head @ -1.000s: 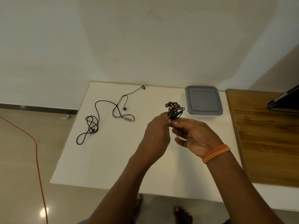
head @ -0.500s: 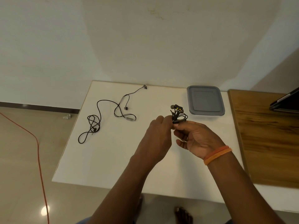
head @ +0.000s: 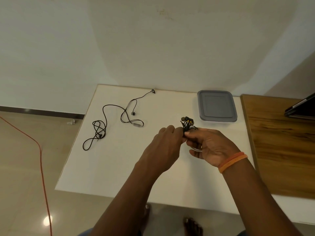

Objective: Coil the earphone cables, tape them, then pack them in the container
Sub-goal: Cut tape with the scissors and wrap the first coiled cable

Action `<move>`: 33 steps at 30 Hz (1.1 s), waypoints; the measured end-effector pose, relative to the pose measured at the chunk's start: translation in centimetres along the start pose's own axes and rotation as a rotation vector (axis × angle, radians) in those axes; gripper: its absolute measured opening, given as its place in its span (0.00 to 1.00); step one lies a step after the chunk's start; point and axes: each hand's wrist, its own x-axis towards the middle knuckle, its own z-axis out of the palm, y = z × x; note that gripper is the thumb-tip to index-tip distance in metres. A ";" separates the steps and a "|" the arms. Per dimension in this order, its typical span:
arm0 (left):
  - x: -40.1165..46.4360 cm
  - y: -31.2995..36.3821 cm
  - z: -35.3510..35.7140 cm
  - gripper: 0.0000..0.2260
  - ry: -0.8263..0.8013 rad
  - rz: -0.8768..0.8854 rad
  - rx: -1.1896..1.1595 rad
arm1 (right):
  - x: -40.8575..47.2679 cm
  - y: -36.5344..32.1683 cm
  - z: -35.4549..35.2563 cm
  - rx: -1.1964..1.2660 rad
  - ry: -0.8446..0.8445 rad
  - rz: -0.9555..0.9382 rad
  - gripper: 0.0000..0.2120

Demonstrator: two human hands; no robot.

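Two hands, left hand (head: 166, 143) and right hand (head: 208, 147), pinching coiled earphone bundle (head: 187, 124) between them

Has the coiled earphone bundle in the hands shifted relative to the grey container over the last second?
Yes. The coiled earphone bundle has drifted slightly right, closing on the grey container.

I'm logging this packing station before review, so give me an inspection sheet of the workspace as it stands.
Surface: white table, wooden top adjoining on the right.
Job's things: coiled earphone bundle held above table; grey container, lid on; tape not identifiable.
Clutter: nothing seen.
Grippers: left hand and right hand both pinch the bundle.
Cables: loose earphone uncoiled on table.
Surroundings: orange cord on floor; dark device at right edge.
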 end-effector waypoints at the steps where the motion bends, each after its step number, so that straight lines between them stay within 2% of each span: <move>1: 0.0 -0.2 0.0 0.07 -0.010 -0.002 -0.013 | -0.1 -0.1 -0.1 -0.042 -0.008 -0.003 0.12; 9: 0.0 -0.5 -0.6 0.06 -0.049 -0.009 -0.084 | -1.1 -1.0 -0.4 -0.246 -0.087 0.009 0.11; 14: 0.1 -0.6 -0.5 0.08 -0.013 -0.020 -0.097 | -1.3 -1.2 -0.5 -0.202 -0.111 -0.008 0.11; 18: 0.1 -0.8 -0.3 0.06 -0.010 -0.040 -0.007 | -1.3 -1.3 -0.3 -0.131 -0.127 0.032 0.13; 22: -0.3 -0.6 -0.1 0.08 -0.043 -0.080 0.081 | -1.5 -1.5 -0.4 -0.086 -0.127 0.063 0.10; 24: -0.6 -0.2 0.1 0.07 -0.058 -0.081 0.109 | -1.5 -1.5 -0.5 0.003 -0.113 0.117 0.13; 27: -0.8 0.3 0.1 0.05 -0.083 -0.048 0.101 | -1.5 -1.7 -0.7 0.177 -0.114 0.216 0.23; 29: -0.7 0.6 0.0 0.02 -0.081 -0.041 0.069 | -1.5 -1.9 -1.0 0.211 -0.116 0.239 0.27; 33: -0.1 0.5 0.0 0.05 -0.082 -0.061 0.085 | -1.3 -1.9 -1.3 0.225 -0.128 0.250 0.30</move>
